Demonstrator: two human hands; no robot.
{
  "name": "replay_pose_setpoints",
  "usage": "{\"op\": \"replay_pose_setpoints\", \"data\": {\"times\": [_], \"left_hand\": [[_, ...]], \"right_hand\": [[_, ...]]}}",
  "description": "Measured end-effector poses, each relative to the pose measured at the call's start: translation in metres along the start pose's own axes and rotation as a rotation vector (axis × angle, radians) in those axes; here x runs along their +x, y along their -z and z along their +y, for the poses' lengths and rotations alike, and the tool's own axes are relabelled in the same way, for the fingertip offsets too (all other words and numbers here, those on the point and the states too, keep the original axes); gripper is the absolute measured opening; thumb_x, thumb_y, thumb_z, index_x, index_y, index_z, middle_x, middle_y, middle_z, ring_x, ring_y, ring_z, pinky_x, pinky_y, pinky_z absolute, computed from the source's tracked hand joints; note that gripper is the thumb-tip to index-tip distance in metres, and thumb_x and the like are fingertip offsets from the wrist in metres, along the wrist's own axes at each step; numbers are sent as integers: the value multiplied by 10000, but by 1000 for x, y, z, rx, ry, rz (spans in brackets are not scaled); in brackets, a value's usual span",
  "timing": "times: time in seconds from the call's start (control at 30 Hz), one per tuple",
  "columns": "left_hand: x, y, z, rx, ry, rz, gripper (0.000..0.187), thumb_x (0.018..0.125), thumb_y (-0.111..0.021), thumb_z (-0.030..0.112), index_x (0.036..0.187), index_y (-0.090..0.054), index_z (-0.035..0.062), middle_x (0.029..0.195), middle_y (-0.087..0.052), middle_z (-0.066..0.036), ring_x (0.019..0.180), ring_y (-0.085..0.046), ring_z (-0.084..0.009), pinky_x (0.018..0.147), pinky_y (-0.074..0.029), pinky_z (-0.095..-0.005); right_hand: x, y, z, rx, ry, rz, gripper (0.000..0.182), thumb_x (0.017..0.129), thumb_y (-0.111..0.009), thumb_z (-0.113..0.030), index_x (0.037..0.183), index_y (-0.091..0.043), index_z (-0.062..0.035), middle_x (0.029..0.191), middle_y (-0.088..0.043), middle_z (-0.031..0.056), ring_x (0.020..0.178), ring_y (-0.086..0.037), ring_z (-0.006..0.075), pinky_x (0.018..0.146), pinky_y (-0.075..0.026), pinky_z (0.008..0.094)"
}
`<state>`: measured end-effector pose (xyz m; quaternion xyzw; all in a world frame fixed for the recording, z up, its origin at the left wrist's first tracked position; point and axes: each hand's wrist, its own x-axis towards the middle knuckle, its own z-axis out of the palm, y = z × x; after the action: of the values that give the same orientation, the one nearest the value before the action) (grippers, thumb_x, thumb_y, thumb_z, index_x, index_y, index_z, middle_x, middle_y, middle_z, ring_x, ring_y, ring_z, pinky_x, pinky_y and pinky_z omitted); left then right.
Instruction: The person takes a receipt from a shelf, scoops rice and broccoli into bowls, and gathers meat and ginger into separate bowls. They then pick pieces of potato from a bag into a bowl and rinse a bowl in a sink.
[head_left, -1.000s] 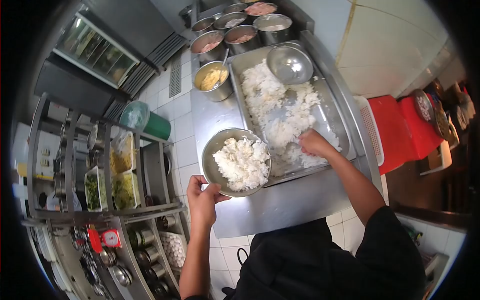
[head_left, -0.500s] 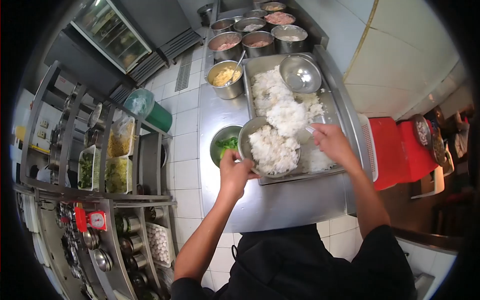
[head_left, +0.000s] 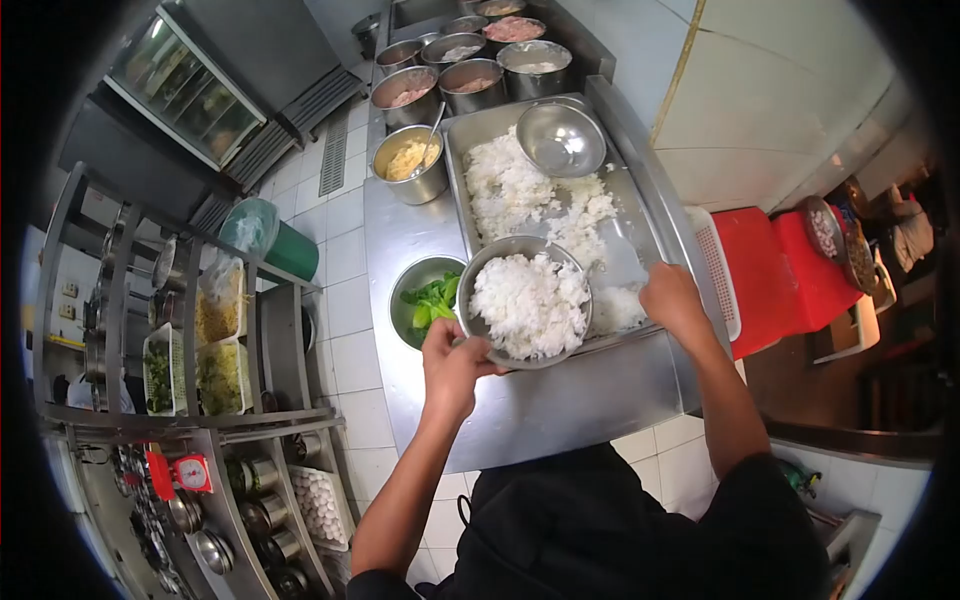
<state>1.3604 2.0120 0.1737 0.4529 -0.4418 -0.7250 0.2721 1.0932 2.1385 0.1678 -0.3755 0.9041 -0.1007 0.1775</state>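
My left hand (head_left: 455, 368) grips the near-left rim of a metal bowl (head_left: 503, 248) heaped with white rice (head_left: 530, 305). The bowl is at the near-left corner of a large metal tray (head_left: 655, 215), where more loose rice is spread. Closed in a fist, my right hand (head_left: 672, 298) is over the tray's right side, holding what looks like a pale rice paddle (head_left: 624, 260) with its blade toward the tray. Left of the rice bowl stands another metal bowl (head_left: 402, 312) with green leaves (head_left: 432, 298). A shiny metal bowl (head_left: 562, 140) rests in the tray's far end.
A pot of yellow food (head_left: 410, 165) with a spoon in it stands beyond the greens. Several metal pots of pale and pink food (head_left: 515, 30) line the counter's far end. Shelving (head_left: 200, 410) is at the left, and red surfaces (head_left: 765, 280) lie beyond the counter's right edge.
The paddleful of rice has gone into the bowl, whose heap is now fuller. My right hand has moved back from the bowl with the paddle lowered over the tray. My left hand keeps the rim.
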Motion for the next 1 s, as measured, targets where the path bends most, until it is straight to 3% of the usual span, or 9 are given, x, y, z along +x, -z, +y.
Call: {"op": "replay_pose_setpoints", "data": {"times": [0.13, 0.2, 0.3, 0.4, 0.63, 0.8, 1.0], "left_hand": [[-38, 27, 17, 39, -21, 98, 187, 752, -529, -69, 863, -397, 0, 851, -553, -172, 650, -651, -266, 538, -592, -336], [-55, 39, 20, 28, 11, 155, 184, 764, -526, -78, 871, -398, -2, 870, -563, -175, 661, -660, -271, 543, -595, -333], [-73, 50, 20, -23, 20, 218, 190, 765, -529, -85, 872, -396, -2, 874, -570, -175, 641, -659, -271, 544, -598, -333], [-80, 50, 21, -35, 10, 264, 200, 759, -536, -91, 873, -398, -1, 866, -570, -173, 641, -659, -263, 541, -597, -324], [-69, 43, 28, -22, -32, 253, 185, 746, -517, -92, 858, -396, -7, 853, -558, -175, 641, -649, -249, 544, -600, -320], [-41, 35, 29, 14, -66, 198, 194, 726, -518, -84, 847, -392, 0, 832, -555, -178, 631, -642, -244, 544, -604, -328], [5, 6, 23, 20, -67, 138, 196, 708, -518, -62, 796, -372, 36, 744, -477, -88, 586, -556, -178, 517, -594, -332]], "right_hand": [[100, -93, 30, 167, 84, 20, 264, 733, -520, -128, 851, -613, 89, 912, -616, 313, 906, -592, 456, 825, -469, 467], [143, -116, 16, 311, 65, 108, 243, 747, -502, -127, 803, -610, 83, 804, -633, 285, 772, -637, 417, 691, -500, 464], [185, -111, -34, 663, -148, -198, 209, 776, -479, -130, 759, -591, 46, 688, -624, 200, 573, -616, 296, 475, -459, 415], [210, -128, -69, 931, -215, -160, 166, 796, -485, -124, 711, -560, -2, 597, -566, 102, 445, -494, 175, 361, -343, 325], [199, -146, -57, 1290, -72, -198, 113, 856, -534, -108, 780, -563, -31, 668, -560, 49, 470, -441, 107, 377, -314, 269], [174, -124, -54, 1308, -47, -230, 124, 873, -546, -110, 783, -569, -28, 692, -562, 46, 500, -446, 100, 432, -347, 258], [119, -52, -31, 1234, 74, -252, 100, 856, -543, -87, 788, -578, -22, 700, -571, 52, 526, -466, 108, 473, -367, 258]]}}
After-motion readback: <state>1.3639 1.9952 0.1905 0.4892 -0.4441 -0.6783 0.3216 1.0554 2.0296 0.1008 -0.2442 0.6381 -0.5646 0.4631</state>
